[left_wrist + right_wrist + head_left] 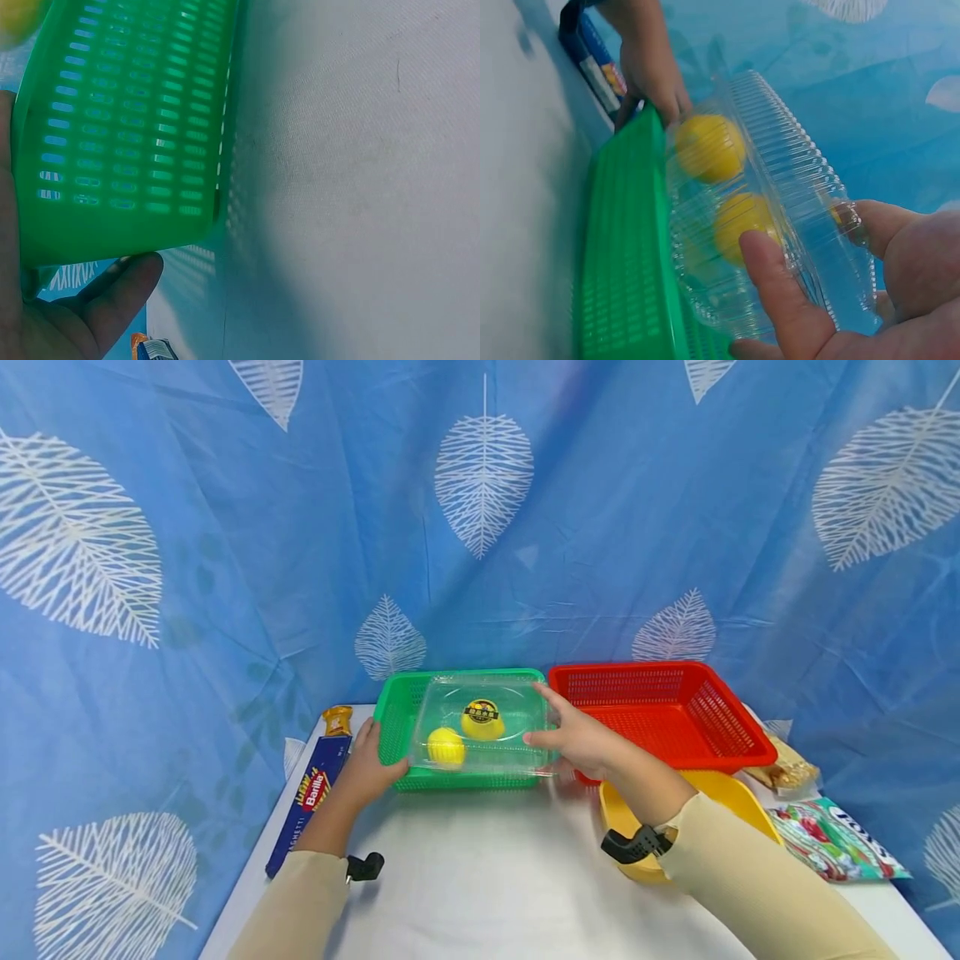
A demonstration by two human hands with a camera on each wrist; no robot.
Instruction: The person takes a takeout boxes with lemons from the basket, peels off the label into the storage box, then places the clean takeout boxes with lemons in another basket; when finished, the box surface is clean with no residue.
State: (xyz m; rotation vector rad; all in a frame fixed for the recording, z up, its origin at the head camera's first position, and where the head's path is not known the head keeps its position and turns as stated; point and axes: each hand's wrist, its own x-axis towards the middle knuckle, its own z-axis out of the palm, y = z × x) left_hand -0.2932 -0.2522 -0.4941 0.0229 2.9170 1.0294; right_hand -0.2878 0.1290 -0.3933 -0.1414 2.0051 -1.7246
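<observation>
My right hand (588, 743) grips the right side of a clear plastic clamshell box (510, 762), its thumb and fingers on either side of the edge in the right wrist view. Two round yellow fruits, one at the front (446, 747) and one farther back (483, 729), show through the plastic; a dark round label lies over the rear one. The box is tilted over a green perforated basket (390, 727). At that basket's left end my left hand (367, 772) holds the corner, fingers outside the end wall (112, 232) and thumb towards the front rim.
A red basket (742, 727) stands to the right, with a yellow container (720, 789) in front of it. Farther right lie a clear bag of brown food (787, 764) and a colourful packet (840, 843). A blue spaghetti box (307, 802) and an orange-yellow packet (337, 720) lie left.
</observation>
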